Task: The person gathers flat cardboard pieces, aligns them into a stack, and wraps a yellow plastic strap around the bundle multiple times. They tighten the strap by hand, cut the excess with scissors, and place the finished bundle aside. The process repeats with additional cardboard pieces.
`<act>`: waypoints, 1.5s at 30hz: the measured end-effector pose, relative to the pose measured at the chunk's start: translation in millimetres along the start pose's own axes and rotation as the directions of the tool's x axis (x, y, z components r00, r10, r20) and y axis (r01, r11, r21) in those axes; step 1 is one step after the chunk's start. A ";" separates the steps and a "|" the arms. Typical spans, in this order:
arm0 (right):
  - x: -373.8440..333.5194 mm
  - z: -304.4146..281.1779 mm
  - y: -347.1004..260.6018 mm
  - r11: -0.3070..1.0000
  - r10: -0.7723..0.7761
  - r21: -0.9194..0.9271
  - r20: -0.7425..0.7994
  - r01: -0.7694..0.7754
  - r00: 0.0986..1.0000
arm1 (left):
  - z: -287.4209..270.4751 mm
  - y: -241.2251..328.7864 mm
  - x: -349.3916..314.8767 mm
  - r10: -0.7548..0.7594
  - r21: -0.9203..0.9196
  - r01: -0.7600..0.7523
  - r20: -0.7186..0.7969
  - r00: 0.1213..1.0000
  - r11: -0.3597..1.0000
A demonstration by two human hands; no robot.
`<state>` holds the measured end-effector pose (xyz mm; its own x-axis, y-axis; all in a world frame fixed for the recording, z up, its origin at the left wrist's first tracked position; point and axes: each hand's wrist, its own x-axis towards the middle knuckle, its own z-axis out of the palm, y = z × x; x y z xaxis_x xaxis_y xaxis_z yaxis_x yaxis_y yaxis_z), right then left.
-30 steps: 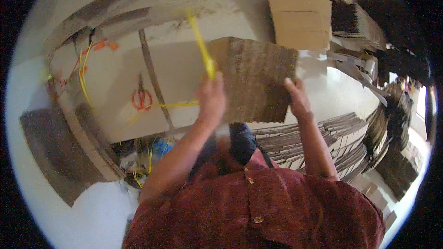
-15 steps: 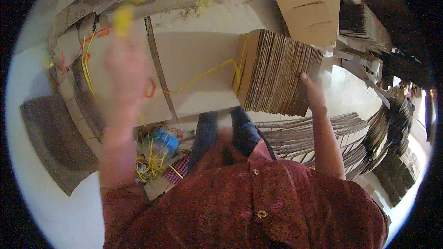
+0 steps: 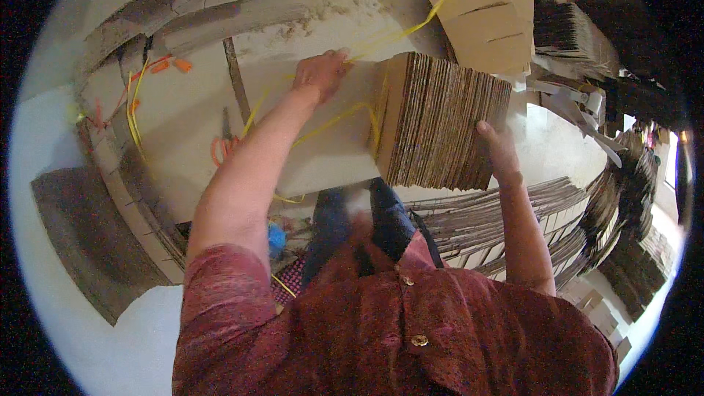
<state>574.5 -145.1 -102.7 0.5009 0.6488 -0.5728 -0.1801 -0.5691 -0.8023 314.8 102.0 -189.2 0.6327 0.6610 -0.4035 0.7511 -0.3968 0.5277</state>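
Observation:
A bundle of cardboard sheets (image 3: 446,123), set on edge and packed tight, stands at the right end of the pale work surface (image 3: 176,161). My right hand (image 3: 500,152) grips its right end; the thumb lies on the near top and the other fingers are hidden. To the left of the bundle, my left hand (image 3: 321,75) is closed around a yellow plastic strap (image 3: 414,27), which trails off to the upper right, blurred. A slack length of the same yellow strap runs across the surface and up the bundle's left face. Orange-handled scissors (image 3: 222,149) lie beside my left forearm.
Flat cardboard pieces (image 3: 484,22) are piled beyond the bundle. Rows of stacked cardboard (image 3: 506,213) spread over the floor at right. At far left lie orange bits (image 3: 182,64) and yellow strap pieces (image 3: 132,114). A blue item (image 3: 276,238) sits below the surface.
My left hand has swung from the far left toward the bundle, carrying the yellow strap, whose loose part now reaches over to the right. My right hand stays on the bundle.

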 end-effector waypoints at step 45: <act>-29.4 102.1 -121.7 0.899 -0.130 -0.384 0.223 0.209 0.966 | 2.7 123.8 -194.1 -0.284 -0.749 -0.367 -0.582 0.762 0.552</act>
<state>495.3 -43.3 -5.4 0.3186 0.8134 -0.4868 0.2675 -0.5698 -0.7770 285.6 -77.1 -47.6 0.1589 0.9870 -0.0222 0.0413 0.0158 0.9990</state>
